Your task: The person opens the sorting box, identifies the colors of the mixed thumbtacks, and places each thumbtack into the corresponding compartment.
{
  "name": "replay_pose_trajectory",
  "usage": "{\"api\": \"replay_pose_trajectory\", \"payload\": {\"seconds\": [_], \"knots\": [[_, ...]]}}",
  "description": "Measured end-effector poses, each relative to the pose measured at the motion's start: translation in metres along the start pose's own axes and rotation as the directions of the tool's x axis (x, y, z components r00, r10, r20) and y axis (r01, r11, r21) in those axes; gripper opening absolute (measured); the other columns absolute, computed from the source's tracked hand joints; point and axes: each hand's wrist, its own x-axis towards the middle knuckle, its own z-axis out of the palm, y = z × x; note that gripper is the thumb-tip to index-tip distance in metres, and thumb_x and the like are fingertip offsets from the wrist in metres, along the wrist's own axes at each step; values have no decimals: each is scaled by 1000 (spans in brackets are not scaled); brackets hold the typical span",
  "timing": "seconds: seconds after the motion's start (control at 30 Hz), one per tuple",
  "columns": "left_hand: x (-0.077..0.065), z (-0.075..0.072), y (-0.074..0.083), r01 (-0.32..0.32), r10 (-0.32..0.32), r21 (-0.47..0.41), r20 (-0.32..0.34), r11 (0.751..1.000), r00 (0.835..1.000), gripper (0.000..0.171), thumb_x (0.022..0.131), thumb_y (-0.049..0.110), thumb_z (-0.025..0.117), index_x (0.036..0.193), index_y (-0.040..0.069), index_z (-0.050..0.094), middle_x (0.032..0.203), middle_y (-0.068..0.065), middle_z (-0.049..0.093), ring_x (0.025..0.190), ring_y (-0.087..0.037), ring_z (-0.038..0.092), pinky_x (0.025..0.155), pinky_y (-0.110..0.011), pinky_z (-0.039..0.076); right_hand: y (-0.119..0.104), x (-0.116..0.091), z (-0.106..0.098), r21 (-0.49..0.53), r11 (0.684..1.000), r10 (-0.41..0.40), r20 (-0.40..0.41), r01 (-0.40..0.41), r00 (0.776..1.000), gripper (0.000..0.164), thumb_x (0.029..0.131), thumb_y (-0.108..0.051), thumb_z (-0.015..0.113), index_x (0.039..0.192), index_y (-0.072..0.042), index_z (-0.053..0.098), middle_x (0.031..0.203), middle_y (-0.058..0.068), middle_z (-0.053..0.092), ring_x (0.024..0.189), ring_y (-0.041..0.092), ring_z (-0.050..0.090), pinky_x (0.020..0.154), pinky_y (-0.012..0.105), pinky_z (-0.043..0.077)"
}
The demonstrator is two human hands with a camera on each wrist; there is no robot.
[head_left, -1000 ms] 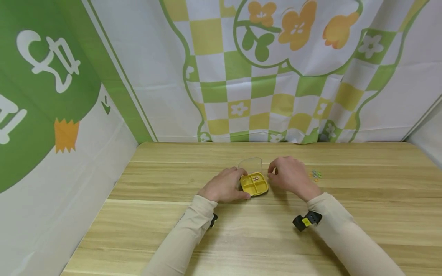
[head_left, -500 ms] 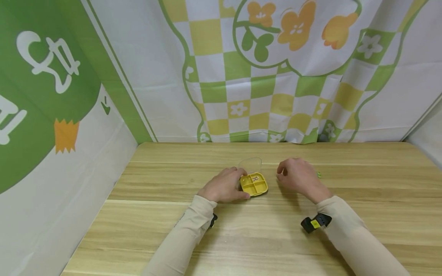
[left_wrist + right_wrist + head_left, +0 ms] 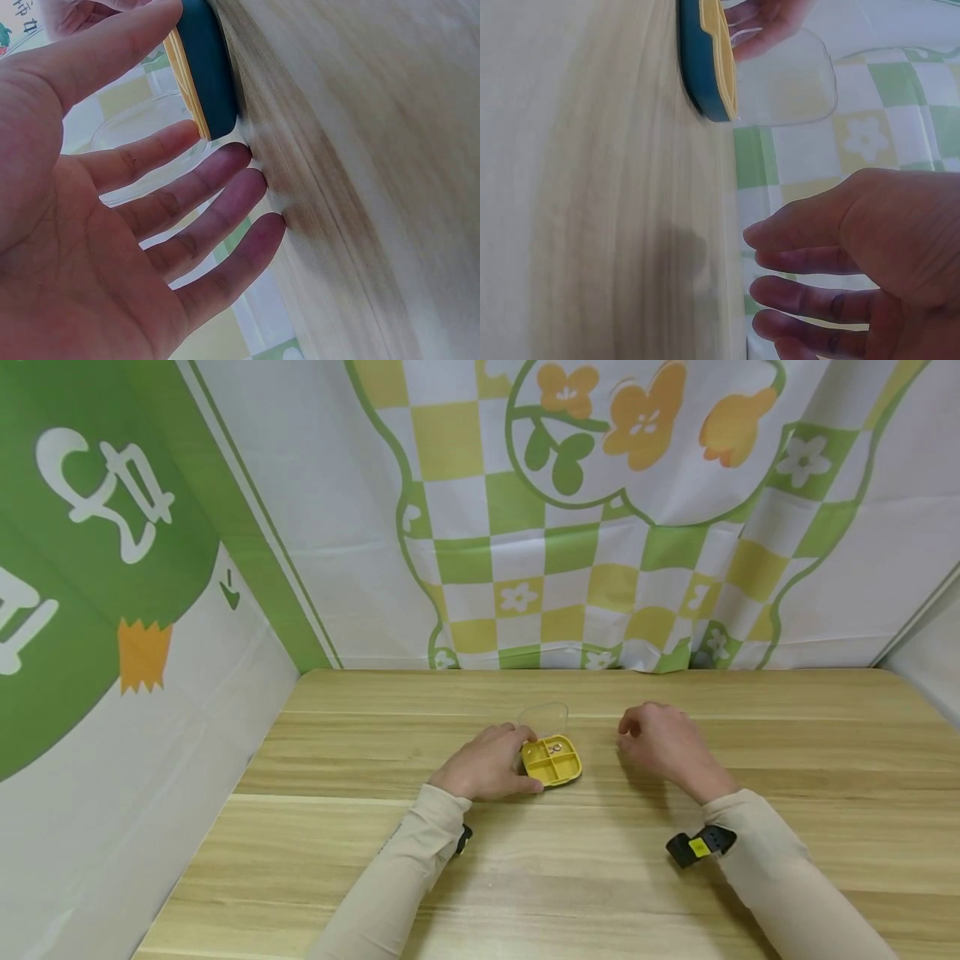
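A small pill box (image 3: 566, 766) with yellow compartments and a dark teal shell rests on the wooden table, its clear lid (image 3: 546, 718) raised at the back. Tiny rings (image 3: 555, 748) lie in its back right compartment. My left hand (image 3: 487, 764) steadies the box from the left, thumb at the front edge and index finger at the back. In the left wrist view, the other fingertips reach down to the tabletop. To the right of the box, my right hand (image 3: 663, 739) hovers loosely bent over the table. The right wrist view shows its fingers (image 3: 780, 292) with nothing visible between them.
The wooden table (image 3: 337, 852) runs back to a curtain (image 3: 517, 635) with a green, yellow and white check. Another printed cloth (image 3: 90, 760) hangs on the left. A dark strap (image 3: 701, 846) hangs at my right wrist.
My right hand has moved away from the box to the right and now hides the small coloured rings that lay on the table there. My left hand and the box have stayed put.
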Motion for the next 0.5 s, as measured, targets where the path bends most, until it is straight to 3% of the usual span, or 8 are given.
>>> {"api": "replay_pose_trajectory", "payload": {"seconds": [0.5], "knots": [[0, 0, -1, 5, -5, -12, 2, 1000, 1000, 67, 75, 45, 71, 128, 10, 49, 121, -6, 54, 111, -19, 48, 94, -32, 37, 15, -2, -6, 10, 999, 37, 14, -37, 999, 14, 79, -22, 64, 88, -13, 66, 84, 3, 59, 76, 22, 55, 65, 41, 43]]}}
